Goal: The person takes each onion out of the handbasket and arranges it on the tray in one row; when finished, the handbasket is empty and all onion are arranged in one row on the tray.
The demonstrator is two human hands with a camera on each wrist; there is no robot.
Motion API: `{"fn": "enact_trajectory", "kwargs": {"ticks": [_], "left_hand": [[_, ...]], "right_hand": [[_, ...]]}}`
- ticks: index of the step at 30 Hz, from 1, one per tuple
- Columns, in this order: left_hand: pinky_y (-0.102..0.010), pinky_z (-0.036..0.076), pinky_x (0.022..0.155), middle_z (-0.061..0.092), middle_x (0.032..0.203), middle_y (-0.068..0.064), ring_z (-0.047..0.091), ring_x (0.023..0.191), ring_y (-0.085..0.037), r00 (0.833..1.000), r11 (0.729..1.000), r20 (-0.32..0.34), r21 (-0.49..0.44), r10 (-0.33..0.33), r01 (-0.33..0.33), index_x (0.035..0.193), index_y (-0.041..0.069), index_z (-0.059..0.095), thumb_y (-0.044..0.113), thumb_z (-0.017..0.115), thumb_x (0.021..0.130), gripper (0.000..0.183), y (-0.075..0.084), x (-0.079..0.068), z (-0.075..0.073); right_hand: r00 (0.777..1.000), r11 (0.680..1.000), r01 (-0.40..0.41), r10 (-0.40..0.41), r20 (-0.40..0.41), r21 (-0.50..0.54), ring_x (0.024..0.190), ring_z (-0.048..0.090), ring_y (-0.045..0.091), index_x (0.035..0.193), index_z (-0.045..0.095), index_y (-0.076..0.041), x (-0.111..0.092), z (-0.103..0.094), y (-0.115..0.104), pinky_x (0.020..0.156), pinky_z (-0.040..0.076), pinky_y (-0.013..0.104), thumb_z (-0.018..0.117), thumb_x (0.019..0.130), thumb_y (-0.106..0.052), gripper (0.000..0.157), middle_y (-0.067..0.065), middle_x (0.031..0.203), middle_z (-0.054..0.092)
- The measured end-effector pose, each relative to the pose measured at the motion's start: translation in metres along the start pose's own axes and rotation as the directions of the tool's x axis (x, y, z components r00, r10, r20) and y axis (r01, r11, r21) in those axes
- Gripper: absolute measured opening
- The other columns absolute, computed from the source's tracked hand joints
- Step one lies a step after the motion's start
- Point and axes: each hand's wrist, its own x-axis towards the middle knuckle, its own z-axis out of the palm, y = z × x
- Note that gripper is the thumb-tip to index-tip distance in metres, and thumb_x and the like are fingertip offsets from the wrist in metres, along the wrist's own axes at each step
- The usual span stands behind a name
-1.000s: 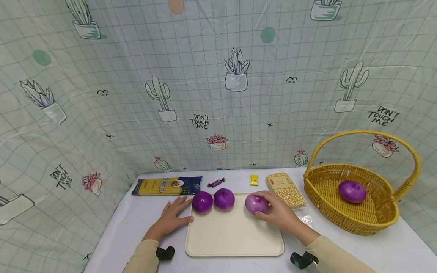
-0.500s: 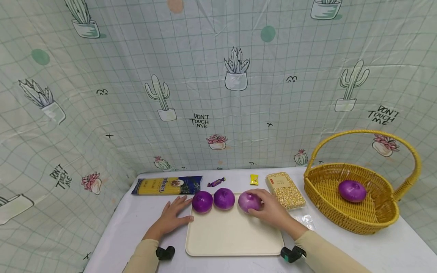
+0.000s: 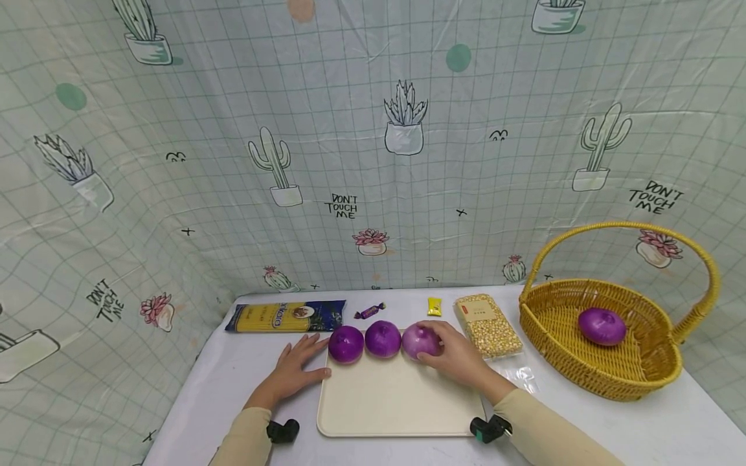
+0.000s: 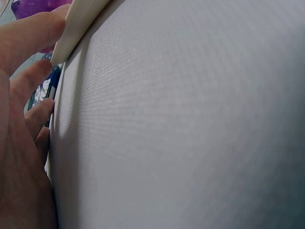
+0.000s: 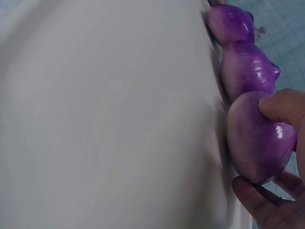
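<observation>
Three purple onions stand in a row along the far edge of a cream tray: a left onion, a middle onion and a paler right onion. My right hand grips the right onion, thumb on its near side and fingers round its far side. In the right wrist view this held onion sits right up against the middle onion. My left hand, fingers spread, rests at the tray's left edge, its thumb on the tray rim in the left wrist view.
A yellow wicker basket with one onion inside stands at the right. Behind the tray lie a spaghetti pack, a purple-wrapped candy, a small yellow packet and a bag of corn kernels.
My right hand has slid the held onion leftward along the tray's far edge, closing the gap to the middle onion. My left hand has stayed in place.
</observation>
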Motion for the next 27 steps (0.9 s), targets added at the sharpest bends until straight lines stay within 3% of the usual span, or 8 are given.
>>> {"fn": "enact_trajectory", "kwargs": {"ticks": [9,27], "left_hand": [[-0.064,-0.002,0.122,0.034,0.162,-0.020,0.016,0.153,-0.043,1.000,1.000,0.000,0.000,0.003,-0.003,0.151,0.010,0.050,0.044,0.073,0.091,0.073,-0.0003,-0.0005,-0.0001],[-0.065,0.001,0.122,0.035,0.161,-0.022,0.018,0.152,-0.044,1.000,1.000,0.001,0.004,0.024,-0.024,0.151,0.008,0.050,0.040,0.075,0.090,0.073,0.0045,-0.0040,-0.0032]], "right_hand": [[0.999,0.999,-0.042,0.042,0.008,0.033,0.111,0.065,0.031,0.142,0.054,-0.005,0.0055,0.0047,0.0000,0.094,0.057,0.049,0.085,0.083,-0.023,0.069,0.018,0.138,0.058],[0.997,0.994,-0.072,0.071,0.015,0.087,0.117,0.063,0.033,0.145,0.053,-0.007,0.0075,0.0079,0.0003,0.098,0.056,0.049,0.082,0.087,-0.027,0.068,0.018,0.144,0.054]]}}
